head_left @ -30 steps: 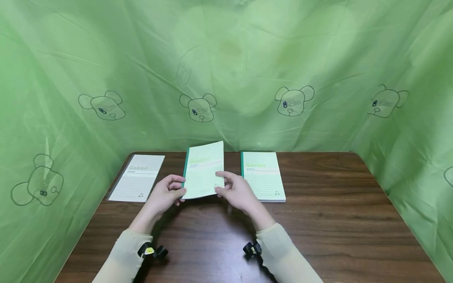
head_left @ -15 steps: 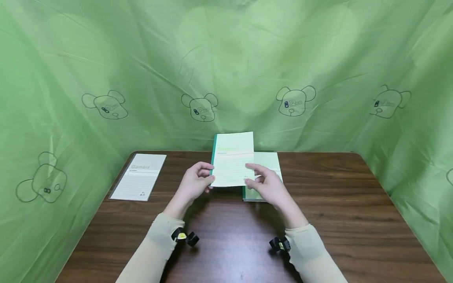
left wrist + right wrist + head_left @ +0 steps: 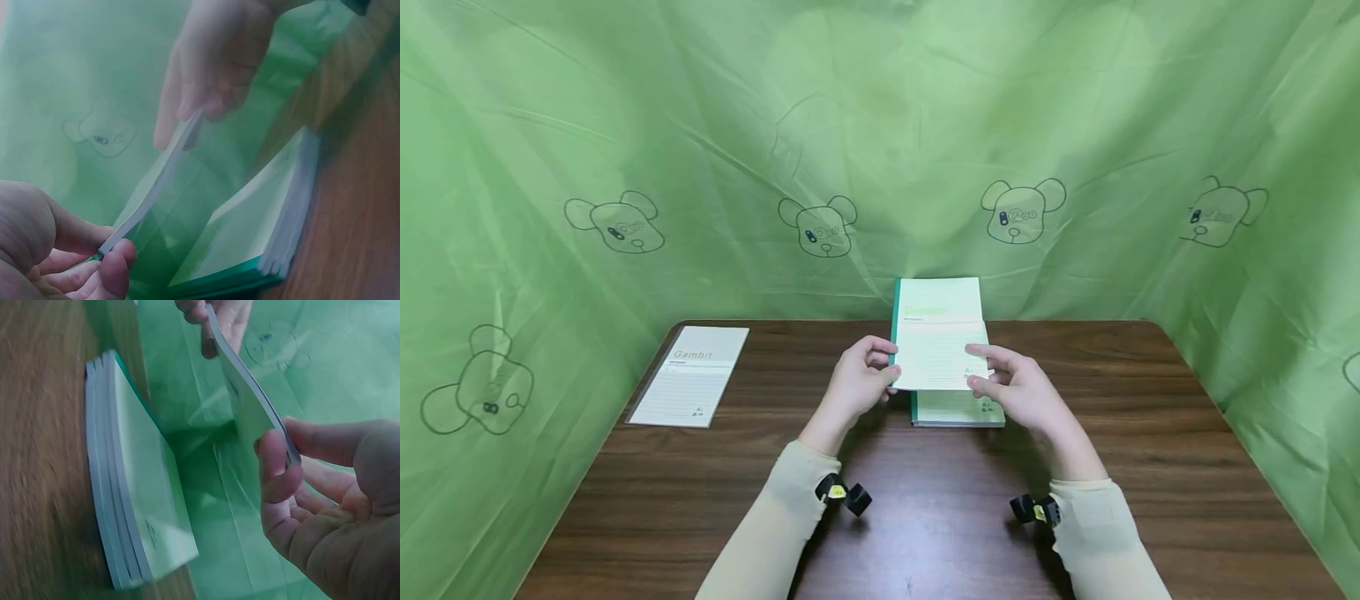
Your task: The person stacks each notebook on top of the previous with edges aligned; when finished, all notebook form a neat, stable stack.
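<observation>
Between both hands a pale green notebook (image 3: 938, 333) with a dark green spine is held up in the air. My left hand (image 3: 861, 373) pinches its lower left edge at the spine, thumb on the cover. On the opposite edge, near the lower right corner, my right hand (image 3: 1015, 385) pinches it between thumb and fingers. Below it lies a stack of several similar notebooks (image 3: 958, 410), largely covered by the held one in the head view. Both wrist views show a gap between the held notebook (image 3: 256, 394) and the stack (image 3: 140, 487).
At the table's far left lies a white notebook (image 3: 688, 377) with a dark spine, marked "Gambit". The brown wooden table (image 3: 1120, 450) meets a green curtain (image 3: 880, 125) printed with bear faces behind and at both sides.
Both hands have carried the green notebook rightward from between the white notebook and the stack, raising it until it overlaps the stack in the head view. The white notebook has stayed put.
</observation>
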### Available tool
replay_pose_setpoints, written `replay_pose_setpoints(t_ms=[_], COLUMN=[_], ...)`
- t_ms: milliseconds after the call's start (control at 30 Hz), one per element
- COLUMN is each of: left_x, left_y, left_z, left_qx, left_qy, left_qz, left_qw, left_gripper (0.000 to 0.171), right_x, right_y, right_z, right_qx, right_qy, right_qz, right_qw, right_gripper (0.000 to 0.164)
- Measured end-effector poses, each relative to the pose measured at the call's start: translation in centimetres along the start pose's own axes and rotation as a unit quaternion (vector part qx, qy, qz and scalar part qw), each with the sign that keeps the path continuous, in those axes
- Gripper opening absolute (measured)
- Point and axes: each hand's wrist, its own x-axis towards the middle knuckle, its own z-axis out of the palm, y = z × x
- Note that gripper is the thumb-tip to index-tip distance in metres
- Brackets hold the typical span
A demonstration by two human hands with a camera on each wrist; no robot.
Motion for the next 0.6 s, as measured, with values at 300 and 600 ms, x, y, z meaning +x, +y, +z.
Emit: replay_pose_setpoints(t_ms=[300,600], left_x=[-0.4,-0.6], left_y=[-0.8,-1.6], left_z=[2.0,3.0], left_qx=[0.01,0.026], left_qy=[-0.001,-0.007], left_qz=[0.016,0.028], left_qw=[0.9998,0.9992], left_gripper=[0.025,0.025], right_x=[-0.4,-0.3], right_y=[0.7,2.1], right_z=[-1.6,-2.4], right_qx=[-0.007,-0.014], right_qy=[-0.016,-0.025], right_qz=[0.011,0.028], right_qw=[1.0,0.999], right_gripper=[0.055,0.053])
